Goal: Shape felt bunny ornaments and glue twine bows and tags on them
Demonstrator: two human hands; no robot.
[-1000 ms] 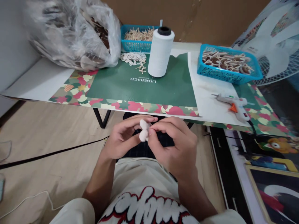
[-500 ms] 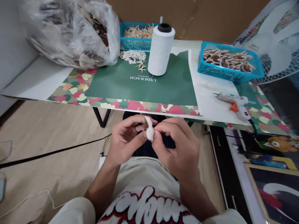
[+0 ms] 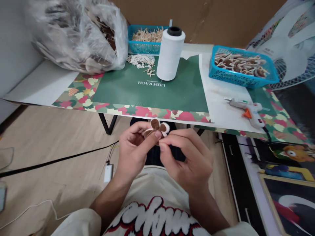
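My left hand (image 3: pixel 134 146) pinches a small brown-and-white fabric piece (image 3: pixel 155 124) between thumb and fingers, above my lap just off the table's front edge. The piece has several rounded lobes with brown faces and fluffy white edges, like a flower or a bow. Close against its lower right side, my right hand (image 3: pixel 188 157) is closed, thumb tip to forefinger. What lies between those right fingertips is too small to make out. On the table beyond stands a large cone of white thread (image 3: pixel 170 55), with a fine strand at its base.
Left of the cone lie small white pieces (image 3: pixel 141 60) and a few beige bows (image 3: pixel 150 71). Behind is a blue basket of beige bows (image 3: pixel 145 47). A plastic bag (image 3: pixel 81 39) bulges at left. At right are another blue basket (image 3: pixel 241 78), a glue gun (image 3: pixel 248 109) and a fan (image 3: pixel 290 46).
The fabric piece has turned in my left hand, so its brown lobes now face up. My right fingertips have shifted slightly to its lower right edge.
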